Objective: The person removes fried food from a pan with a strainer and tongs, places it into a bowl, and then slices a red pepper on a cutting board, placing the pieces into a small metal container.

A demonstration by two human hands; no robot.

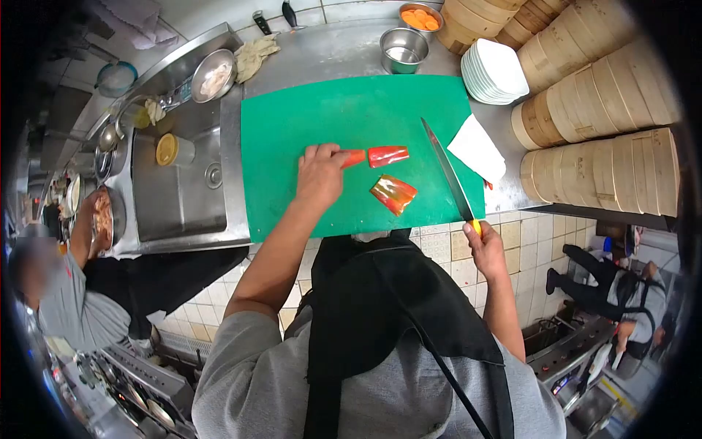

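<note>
My left hand (320, 175) is on the green cutting board (314, 110), its fingers closed on a strip of red pepper (354, 157). Just right of it lies another red pepper piece (388, 156), skin side up. A red-and-green pepper piece (394, 194) rests nearer to me. At the board's right edge, my right hand (488, 252) grips a long kitchen knife (448, 168) by its yellow handle. The blade lies over the board, pointing away from me, apart from the pepper.
Right of the board are a white cloth (477, 148), stacked white plates (493, 72) and bamboo steamers (599, 168). Metal bowls (404, 50) stand behind. A sink (179, 197) is at left. Co-workers stand left (80, 300) and far right (636, 300).
</note>
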